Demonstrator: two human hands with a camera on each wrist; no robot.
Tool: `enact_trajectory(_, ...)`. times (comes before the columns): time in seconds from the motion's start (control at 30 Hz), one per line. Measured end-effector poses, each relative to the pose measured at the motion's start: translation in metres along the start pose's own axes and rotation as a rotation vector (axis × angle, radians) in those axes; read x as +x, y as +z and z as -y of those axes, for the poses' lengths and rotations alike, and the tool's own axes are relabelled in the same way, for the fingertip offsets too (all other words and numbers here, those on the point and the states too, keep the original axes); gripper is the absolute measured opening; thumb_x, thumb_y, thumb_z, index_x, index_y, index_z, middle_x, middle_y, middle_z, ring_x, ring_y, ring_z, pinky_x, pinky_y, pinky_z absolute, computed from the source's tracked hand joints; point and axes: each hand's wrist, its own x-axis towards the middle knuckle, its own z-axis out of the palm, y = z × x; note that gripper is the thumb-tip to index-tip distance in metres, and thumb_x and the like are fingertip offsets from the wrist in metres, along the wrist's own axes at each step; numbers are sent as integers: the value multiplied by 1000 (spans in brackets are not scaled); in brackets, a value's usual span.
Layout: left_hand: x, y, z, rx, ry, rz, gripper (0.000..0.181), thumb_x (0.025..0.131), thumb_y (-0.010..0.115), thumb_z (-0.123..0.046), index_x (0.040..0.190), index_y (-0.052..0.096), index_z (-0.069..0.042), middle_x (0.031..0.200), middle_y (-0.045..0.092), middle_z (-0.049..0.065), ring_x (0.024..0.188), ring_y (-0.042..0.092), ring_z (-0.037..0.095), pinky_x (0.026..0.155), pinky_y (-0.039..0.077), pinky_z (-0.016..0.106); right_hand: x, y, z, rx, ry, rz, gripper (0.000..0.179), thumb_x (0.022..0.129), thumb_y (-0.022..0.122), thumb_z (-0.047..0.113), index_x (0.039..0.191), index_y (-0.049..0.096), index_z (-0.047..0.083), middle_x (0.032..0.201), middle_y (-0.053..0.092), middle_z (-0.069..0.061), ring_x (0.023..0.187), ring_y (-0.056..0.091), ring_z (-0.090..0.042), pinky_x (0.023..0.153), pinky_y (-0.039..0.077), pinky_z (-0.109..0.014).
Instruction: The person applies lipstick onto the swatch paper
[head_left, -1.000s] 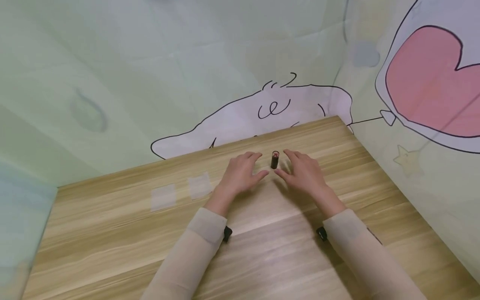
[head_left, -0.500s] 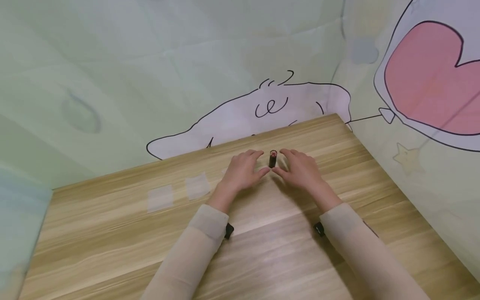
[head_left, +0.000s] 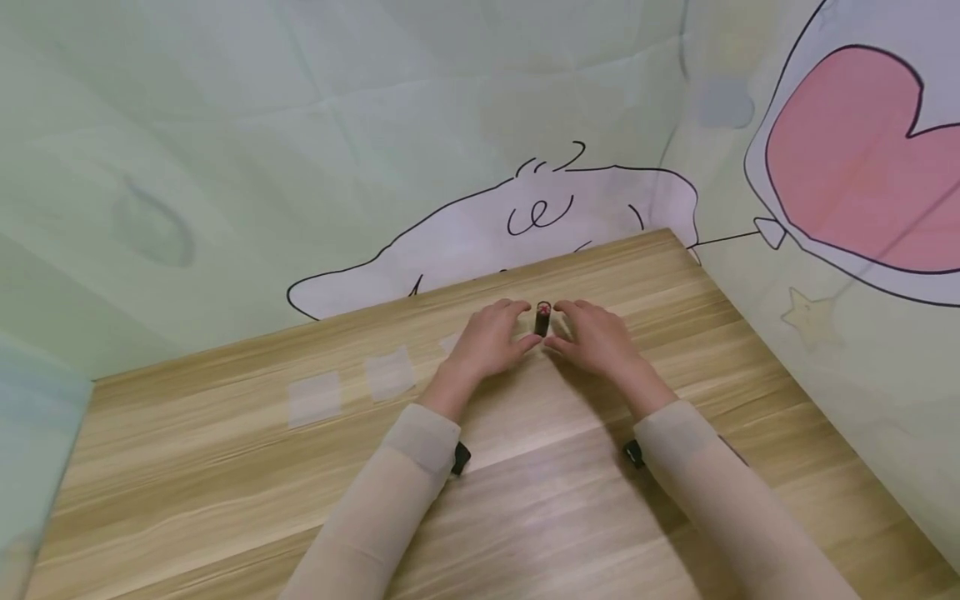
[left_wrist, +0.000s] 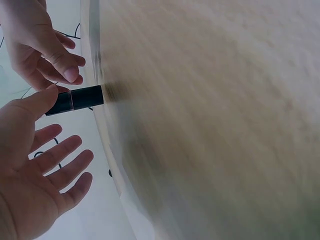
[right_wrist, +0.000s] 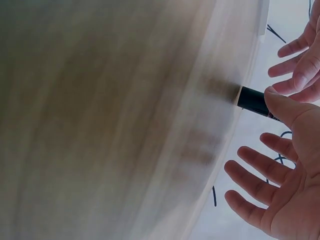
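A small black lipstick (head_left: pixel 542 320) with a red mark on its top stands upright near the table's far edge. My left hand (head_left: pixel 491 340) is just left of it, fingers spread and gently bent, thumb close to its base. On the other side, my right hand (head_left: pixel 596 335) mirrors that pose. In the left wrist view the lipstick (left_wrist: pixel 86 98) shows a thin pinkish band, and the thumb overlaps its upper part. The right wrist view has the thumb covering the upper end of the lipstick (right_wrist: pixel 252 100). Whether either thumb touches it, I cannot tell.
Two pale square patches (head_left: pixel 314 399) (head_left: pixel 390 374) lie on the wooden table (head_left: pixel 525 500) to the left. A third pale patch (head_left: pixel 449 343) is partly hidden behind the left hand. Printed cloth walls (head_left: pixel 210 167) border the table's back and right edges.
Both hands have drawn slightly closer around the lipstick, narrowing the gaps. The lipstick still stands upright on the table. The head view has shifted a little, and the third patch has come into sight.
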Motion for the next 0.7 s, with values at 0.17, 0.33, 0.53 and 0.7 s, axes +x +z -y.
enact_trajectory(0.17,5,2,0,-6,4,4,58,97,68,-40,142,55,-5,139,59,14,128,55,31,110,42,44,4,1,-2,11,6,10,65,93,72,41,142,53,3,133,61,-23,119,59,-42,98,48,-58)
enact_trajectory(0.33,7,4,0,-15,2,3,58,97,68,-41,141,56,-5,136,61,14,125,57,30,108,44,43,9,2,-2,30,-6,17,61,93,73,41,138,56,2,129,64,-23,116,60,-42,96,49,-57)
enact_trajectory(0.53,10,7,1,-33,15,-6,58,96,70,-40,140,56,-4,132,63,14,122,59,29,106,45,41,14,6,-2,101,-15,31,55,93,73,41,129,62,0,120,67,-21,112,62,-40,94,50,-55)
enact_trajectory(0.7,13,8,0,-49,15,-13,55,97,69,-38,139,57,-5,131,63,13,122,59,29,106,45,41,16,6,-4,148,-9,24,51,92,76,33,130,62,0,122,66,-22,114,61,-40,97,49,-55)
